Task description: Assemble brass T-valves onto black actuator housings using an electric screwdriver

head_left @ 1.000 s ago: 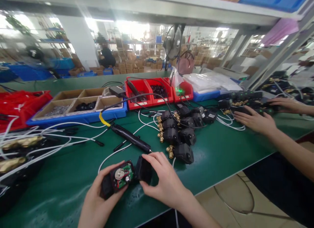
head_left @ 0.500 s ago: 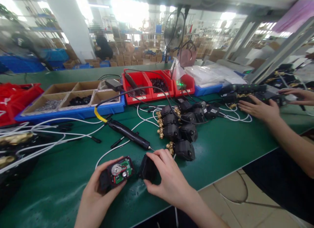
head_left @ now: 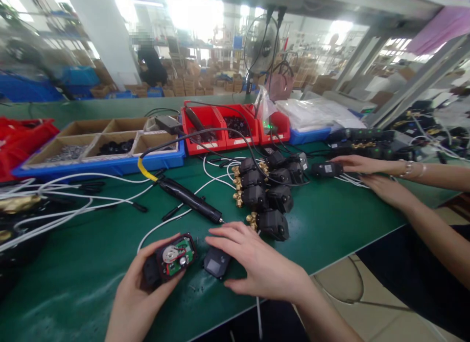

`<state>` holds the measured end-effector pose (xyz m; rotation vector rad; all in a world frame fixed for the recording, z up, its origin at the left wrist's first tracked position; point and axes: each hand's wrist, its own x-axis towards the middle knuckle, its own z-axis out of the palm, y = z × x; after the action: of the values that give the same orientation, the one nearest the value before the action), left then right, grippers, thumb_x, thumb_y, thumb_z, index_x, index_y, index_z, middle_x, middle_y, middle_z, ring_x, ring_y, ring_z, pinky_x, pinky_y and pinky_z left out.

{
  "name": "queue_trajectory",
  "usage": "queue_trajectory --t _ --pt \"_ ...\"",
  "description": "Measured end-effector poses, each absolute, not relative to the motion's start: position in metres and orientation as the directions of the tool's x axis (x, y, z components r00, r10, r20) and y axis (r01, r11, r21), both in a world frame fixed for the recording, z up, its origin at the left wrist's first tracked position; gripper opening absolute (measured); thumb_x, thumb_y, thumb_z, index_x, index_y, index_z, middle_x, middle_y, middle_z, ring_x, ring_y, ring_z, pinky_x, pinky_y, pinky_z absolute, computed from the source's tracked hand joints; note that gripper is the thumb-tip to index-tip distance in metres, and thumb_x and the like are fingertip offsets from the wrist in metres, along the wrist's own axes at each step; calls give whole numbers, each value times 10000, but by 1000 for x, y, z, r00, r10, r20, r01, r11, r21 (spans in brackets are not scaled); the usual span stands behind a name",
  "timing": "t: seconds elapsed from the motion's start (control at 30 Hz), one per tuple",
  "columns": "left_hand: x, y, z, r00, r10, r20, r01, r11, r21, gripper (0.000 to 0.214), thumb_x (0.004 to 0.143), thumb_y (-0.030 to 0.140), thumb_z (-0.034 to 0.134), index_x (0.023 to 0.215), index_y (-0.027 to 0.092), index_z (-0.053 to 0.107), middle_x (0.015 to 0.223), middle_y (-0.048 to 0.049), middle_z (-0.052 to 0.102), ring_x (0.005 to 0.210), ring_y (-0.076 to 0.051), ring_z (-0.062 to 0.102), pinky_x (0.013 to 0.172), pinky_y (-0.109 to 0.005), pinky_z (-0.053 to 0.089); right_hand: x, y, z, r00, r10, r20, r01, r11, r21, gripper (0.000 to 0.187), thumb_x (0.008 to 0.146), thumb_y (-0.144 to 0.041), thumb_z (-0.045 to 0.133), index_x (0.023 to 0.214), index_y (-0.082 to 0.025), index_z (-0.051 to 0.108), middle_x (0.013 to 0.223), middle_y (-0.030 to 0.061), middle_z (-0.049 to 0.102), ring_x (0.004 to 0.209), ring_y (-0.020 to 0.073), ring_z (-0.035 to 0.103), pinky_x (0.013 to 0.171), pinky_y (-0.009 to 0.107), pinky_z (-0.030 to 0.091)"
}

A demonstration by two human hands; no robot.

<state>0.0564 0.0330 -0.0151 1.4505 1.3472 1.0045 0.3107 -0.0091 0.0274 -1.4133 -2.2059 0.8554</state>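
My left hand (head_left: pixel 134 295) grips an opened black valve module (head_left: pixel 169 261), its green circuit board and round metal part facing up. A loose black cover (head_left: pixel 216 262) lies flat on the green bench just right of it. Over that cover hovers my right hand (head_left: pixel 257 261), fingers spread and touching its edge, gripping nothing. A black electric screwdriver (head_left: pixel 189 200) lies on the mat just behind both hands, tip toward my right hand.
A cluster of black valve bodies with brass fittings (head_left: pixel 266 195) sits behind my right hand. White cables (head_left: pixel 73 205) run across the left. A blue tray of cardboard bins (head_left: pixel 99 151) and red bins (head_left: pixel 220 129) stand behind. A co-worker's hands (head_left: pixel 370 178) reach in from the right.
My right hand has laid the black cover flat on the mat and opened its fingers above it. The co-worker's hands have shifted left toward the valve cluster.
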Motion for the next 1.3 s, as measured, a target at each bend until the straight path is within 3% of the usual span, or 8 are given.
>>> queue_trajectory --t 0.1,0.17,0.27,0.37,0.53,0.77,1.07,1.3 --pt "55 34 -18 101 995 -1 265 -26 964 557 668 472 877 1157 278 698 1266 -68 742 1119 -273 732 990 -381 598 315 2 30 -537 843 -21 659 404 -635 524 903 -105 688 1412 -173 582 1432 96 588 1319 267 480 1161 465 429" --pt "55 34 -20 110 994 -13 266 -17 964 564 673 463 879 1169 268 695 1271 -78 738 1133 -283 726 1007 -402 593 316 7 30 -527 850 13 658 417 -627 399 911 -109 687 1307 -136 642 1285 121 649 1196 253 544 1082 435 491" --pt "56 33 -19 115 993 -31 233 4 973 556 666 449 886 1152 259 698 1277 -84 735 1140 -293 720 1024 -418 587 316 10 30 -376 913 160 614 375 -694 451 846 -90 765 1275 -155 639 1249 107 650 1179 243 559 1050 420 512" --pt "61 29 -12 104 992 -69 183 49 982 542 640 426 897 1119 262 705 1244 -69 743 1117 -285 723 1016 -396 588 309 9 31 -184 921 344 429 390 -815 542 814 -167 840 1306 -200 616 1271 89 646 1194 223 594 1043 397 522" --pt "65 26 -3 45 990 -135 138 127 982 509 596 349 879 1066 256 709 1090 -36 759 1008 -255 736 916 -314 604 280 13 35 -277 814 511 323 580 -748 569 824 -306 858 1319 -149 625 1231 121 656 1168 219 596 1044 360 515" --pt "53 31 -20 117 984 -137 113 124 986 582 540 371 919 1068 236 715 1023 -41 765 939 -271 743 848 -324 625 267 24 36 -412 763 498 354 638 -684 501 841 -208 818 1295 -91 641 1204 128 647 1128 210 573 1052 332 496" --pt "64 22 3 64 974 -218 104 211 972 636 469 454 963 1014 241 714 967 -12 746 935 -242 720 868 -265 578 265 21 29 -377 796 473 331 593 -734 531 789 -249 873 1221 -97 604 1149 123 657 1091 224 584 1017 363 516" --pt "62 23 -2 64 971 -230 106 222 969 699 445 480 973 1039 231 703 1016 -41 746 1004 -291 714 929 -332 585 266 17 27 -341 797 499 306 596 -742 513 822 -284 850 1242 -156 585 1173 99 651 1121 210 580 1019 352 515"
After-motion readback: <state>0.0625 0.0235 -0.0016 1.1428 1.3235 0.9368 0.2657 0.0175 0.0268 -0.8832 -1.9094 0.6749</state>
